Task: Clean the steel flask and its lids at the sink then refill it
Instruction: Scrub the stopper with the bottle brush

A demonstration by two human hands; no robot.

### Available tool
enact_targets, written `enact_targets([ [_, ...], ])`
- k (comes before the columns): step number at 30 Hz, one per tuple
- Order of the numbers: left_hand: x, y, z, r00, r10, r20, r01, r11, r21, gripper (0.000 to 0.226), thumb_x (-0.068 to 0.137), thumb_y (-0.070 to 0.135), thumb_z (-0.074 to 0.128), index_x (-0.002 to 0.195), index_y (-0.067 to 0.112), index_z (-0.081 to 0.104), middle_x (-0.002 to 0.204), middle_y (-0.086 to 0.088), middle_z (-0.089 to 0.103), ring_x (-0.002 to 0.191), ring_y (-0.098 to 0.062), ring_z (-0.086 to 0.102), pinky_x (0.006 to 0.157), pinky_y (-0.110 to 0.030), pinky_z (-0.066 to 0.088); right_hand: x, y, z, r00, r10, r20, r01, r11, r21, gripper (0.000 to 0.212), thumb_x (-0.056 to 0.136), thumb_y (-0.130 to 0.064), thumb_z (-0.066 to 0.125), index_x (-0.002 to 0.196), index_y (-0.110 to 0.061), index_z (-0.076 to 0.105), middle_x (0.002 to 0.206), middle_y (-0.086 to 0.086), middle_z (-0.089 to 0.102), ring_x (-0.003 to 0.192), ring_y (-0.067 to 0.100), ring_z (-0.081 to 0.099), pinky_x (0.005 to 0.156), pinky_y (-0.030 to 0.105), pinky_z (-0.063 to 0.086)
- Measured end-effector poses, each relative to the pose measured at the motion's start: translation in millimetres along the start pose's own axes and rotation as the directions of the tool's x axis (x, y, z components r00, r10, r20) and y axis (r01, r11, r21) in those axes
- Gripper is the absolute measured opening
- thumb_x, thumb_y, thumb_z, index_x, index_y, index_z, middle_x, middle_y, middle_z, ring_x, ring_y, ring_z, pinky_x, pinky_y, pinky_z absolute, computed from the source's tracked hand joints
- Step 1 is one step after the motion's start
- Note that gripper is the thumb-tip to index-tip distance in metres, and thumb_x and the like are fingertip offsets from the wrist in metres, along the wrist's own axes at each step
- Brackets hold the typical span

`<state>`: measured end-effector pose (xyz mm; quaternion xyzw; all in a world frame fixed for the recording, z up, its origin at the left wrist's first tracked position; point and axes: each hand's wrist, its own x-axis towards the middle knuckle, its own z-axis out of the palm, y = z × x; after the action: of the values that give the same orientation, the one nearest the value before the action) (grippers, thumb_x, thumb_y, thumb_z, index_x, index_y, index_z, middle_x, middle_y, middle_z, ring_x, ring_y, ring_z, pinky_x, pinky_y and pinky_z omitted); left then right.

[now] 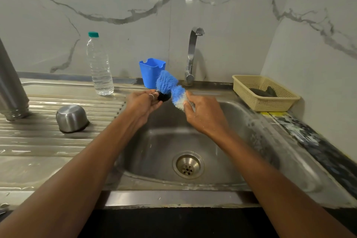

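Over the steel sink [241, 114], my left hand [144, 103] grips a small black inner lid [164, 96]. My right hand [202, 116] holds a blue and white bottle brush [171, 87], its bristles pressed against the lid. The steel flask [11, 87] stands upside down on the drainboard at the far left, partly cut off by the frame. A steel cup lid [71, 118] sits upside down on the drainboard beside it. The tap [193, 54] shows no running water.
A clear water bottle [100, 69] with a green cap stands at the back of the drainboard. A blue plastic holder [151, 72] sits behind the brush. A beige basket [264, 92] with a dark scrubber rests right of the sink. The drain [188, 165] is open.
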<state>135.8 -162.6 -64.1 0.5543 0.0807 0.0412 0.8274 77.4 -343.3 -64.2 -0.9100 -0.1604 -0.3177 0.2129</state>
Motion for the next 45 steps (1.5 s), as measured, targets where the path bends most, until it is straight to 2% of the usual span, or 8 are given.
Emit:
enact_targets([
  [15, -5.4, -0.6, 9.8, 0.999, -0.040, 0.010, 0.040, 0.999, 0.009, 0.015, 0.098, -0.005, 0.060, 0.112, -0.006, 0.062, 0.096, -0.013, 0.070, 0.082, -0.020, 0.072, 0.074, -0.027, 0.063, 5.6, 8.6, 5.4, 1.000, -0.004, 0.007, 0.005, 0.996, -0.092, 0.031, 0.100, -0.025, 0.048, 0.124, -0.010, 0.062, 0.088, 0.013, 0.070, 0.085, 0.037, 0.064, 0.062, 0.035, 0.039],
  [19, 3.3, -4.5, -0.4, 0.999, 0.004, -0.032, 0.001, 0.988, 0.155, 0.007, 0.099, -0.001, 0.060, 0.094, 0.001, 0.064, 0.094, -0.012, 0.071, 0.078, -0.017, 0.072, 0.071, -0.022, 0.061, -4.2, 2.5, 6.8, 0.994, -0.098, 0.054, 0.103, 0.990, -0.098, 0.037, 0.099, -0.028, 0.046, 0.131, -0.014, 0.059, 0.089, 0.009, 0.071, 0.084, 0.035, 0.065, 0.066, 0.042, 0.051],
  [23, -1.4, -10.4, 5.6, 0.993, 0.109, 0.043, -0.117, 0.929, 0.351, 0.017, 0.097, -0.001, 0.062, 0.084, 0.008, 0.067, 0.099, -0.014, 0.069, 0.097, -0.025, 0.071, 0.082, -0.029, 0.061, 3.2, 2.8, 5.5, 0.999, -0.027, 0.042, 0.032, 0.993, -0.118, 0.036, 0.101, -0.027, 0.046, 0.132, -0.014, 0.059, 0.092, 0.010, 0.070, 0.087, 0.034, 0.065, 0.068, 0.042, 0.053],
  [30, 7.9, -7.8, -5.4, 0.989, 0.143, 0.021, -0.142, 0.927, 0.347, 0.016, 0.095, -0.001, 0.065, 0.086, 0.012, 0.069, 0.103, -0.012, 0.070, 0.098, -0.024, 0.071, 0.093, -0.037, 0.059, -1.7, -3.7, -1.3, 0.997, -0.052, 0.056, 0.058, 0.992, -0.112, 0.034, 0.100, -0.026, 0.047, 0.127, -0.013, 0.062, 0.091, 0.011, 0.071, 0.087, 0.034, 0.064, 0.068, 0.040, 0.050],
  [34, -1.6, -4.8, 3.2, 0.976, 0.185, 0.111, -0.211, 0.929, 0.306, 0.023, 0.098, -0.003, 0.061, 0.086, 0.016, 0.067, 0.107, -0.007, 0.066, 0.103, -0.023, 0.065, 0.089, -0.030, 0.057, 4.3, 15.2, -3.9, 0.994, 0.095, 0.046, -0.088, 0.987, -0.133, 0.023, 0.098, -0.023, 0.050, 0.103, -0.009, 0.068, 0.076, 0.008, 0.062, 0.077, 0.032, 0.064, 0.060, 0.033, 0.039],
  [36, 2.4, -2.6, 1.9, 0.977, 0.192, 0.095, -0.210, 0.946, 0.247, 0.024, 0.099, -0.003, 0.059, 0.086, 0.016, 0.066, 0.100, -0.006, 0.065, 0.105, -0.025, 0.065, 0.094, -0.033, 0.056, -3.9, 19.3, -3.2, 0.989, 0.113, 0.097, -0.102, 0.989, -0.104, 0.020, 0.094, -0.025, 0.052, 0.092, -0.014, 0.069, 0.075, 0.008, 0.065, 0.072, 0.031, 0.063, 0.060, 0.038, 0.047],
  [40, 11.2, -1.5, -7.0, 0.978, 0.198, 0.062, -0.206, 0.955, 0.213, 0.023, 0.099, -0.002, 0.058, 0.087, 0.015, 0.067, 0.099, -0.008, 0.066, 0.105, -0.026, 0.067, 0.090, -0.030, 0.058, -11.6, 15.9, -1.0, 0.984, 0.126, 0.128, -0.117, 0.990, -0.075, 0.022, 0.089, -0.026, 0.053, 0.068, -0.021, 0.049, 0.062, -0.004, 0.053, 0.063, 0.025, 0.057, 0.058, 0.040, 0.050],
  [45, 17.6, -8.2, -12.9, 0.990, 0.139, 0.028, -0.142, 0.973, 0.179, 0.015, 0.100, 0.003, 0.060, 0.091, 0.014, 0.067, 0.109, -0.012, 0.069, 0.100, -0.022, 0.070, 0.085, -0.031, 0.058, -6.5, 15.6, 1.1, 0.971, 0.173, 0.166, -0.167, 0.985, -0.047, 0.026, 0.089, -0.024, 0.057, 0.064, -0.021, 0.052, 0.059, -0.008, 0.050, 0.062, 0.022, 0.053, 0.058, 0.034, 0.041],
])
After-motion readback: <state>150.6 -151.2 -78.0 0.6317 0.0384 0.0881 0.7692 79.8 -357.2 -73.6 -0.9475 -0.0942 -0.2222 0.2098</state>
